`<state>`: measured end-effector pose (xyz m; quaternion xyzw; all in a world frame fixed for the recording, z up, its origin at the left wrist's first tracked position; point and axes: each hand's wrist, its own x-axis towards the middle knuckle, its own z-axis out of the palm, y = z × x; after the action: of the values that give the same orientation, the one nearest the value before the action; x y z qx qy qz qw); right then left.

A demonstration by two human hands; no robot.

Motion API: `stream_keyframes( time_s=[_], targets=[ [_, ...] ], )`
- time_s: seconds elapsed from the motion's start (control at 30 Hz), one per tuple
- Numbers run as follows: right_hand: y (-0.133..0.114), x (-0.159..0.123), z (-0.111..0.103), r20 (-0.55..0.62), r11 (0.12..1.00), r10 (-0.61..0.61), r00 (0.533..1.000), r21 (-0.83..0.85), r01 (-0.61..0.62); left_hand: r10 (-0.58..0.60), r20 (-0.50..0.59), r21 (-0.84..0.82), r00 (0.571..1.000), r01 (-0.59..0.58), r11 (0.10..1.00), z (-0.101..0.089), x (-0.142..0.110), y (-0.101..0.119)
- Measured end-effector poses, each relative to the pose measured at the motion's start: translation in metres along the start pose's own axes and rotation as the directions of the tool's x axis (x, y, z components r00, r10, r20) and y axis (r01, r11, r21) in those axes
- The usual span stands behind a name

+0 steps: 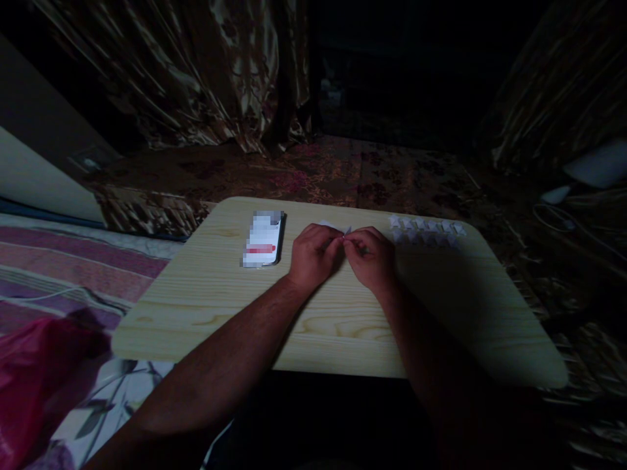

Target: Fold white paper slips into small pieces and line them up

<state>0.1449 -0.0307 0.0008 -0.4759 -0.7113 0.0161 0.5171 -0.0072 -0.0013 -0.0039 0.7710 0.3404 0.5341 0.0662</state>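
Note:
My left hand (313,256) and my right hand (373,256) meet over the middle of the table, fingertips pinched together. Between them shows the pale tip of a small piece of white paper (348,230), mostly covered by the fingers. More white paper (329,224) peeks out behind my left hand; whether it is the same piece I cannot tell. Just beyond my right hand stand several small folded white paper pieces (428,226) in two rows. To the left of my left hand lies a phone (263,239) with a lit screen.
The light wooden table (206,313) has rounded corners. Behind it runs a ledge with a dark patterned cover (304,176), below brown curtains (245,72). Left are striped bedding (122,261) and a red plastic bag (39,378). A white object with a cable (600,163) is at right.

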Motion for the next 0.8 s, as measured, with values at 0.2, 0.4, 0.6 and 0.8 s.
stream_keyframes(
  time_s=[0.2,0.4,0.6,0.8],
  targets=[
    [0.000,0.000,-0.002,0.027,0.999,-0.009,1.000,-0.046,0.011,0.029,0.050,0.069,0.998,-0.033,0.997,-0.001,0.000,0.001],
    [0.000,0.000,-0.001,0.041,0.998,-0.008,0.999,-0.063,0.011,0.033,0.074,0.068,0.997,-0.038,0.997,-0.002,0.000,0.001],
    [0.000,-0.001,0.001,0.061,0.998,0.031,0.998,-0.049,-0.028,-0.040,0.047,0.036,0.998,0.038,0.999,-0.002,-0.001,0.003],
    [0.004,-0.002,0.005,0.053,0.995,0.080,0.995,-0.059,-0.077,-0.208,0.039,-0.100,0.977,0.211,0.972,0.000,-0.003,0.010]
  ],
)
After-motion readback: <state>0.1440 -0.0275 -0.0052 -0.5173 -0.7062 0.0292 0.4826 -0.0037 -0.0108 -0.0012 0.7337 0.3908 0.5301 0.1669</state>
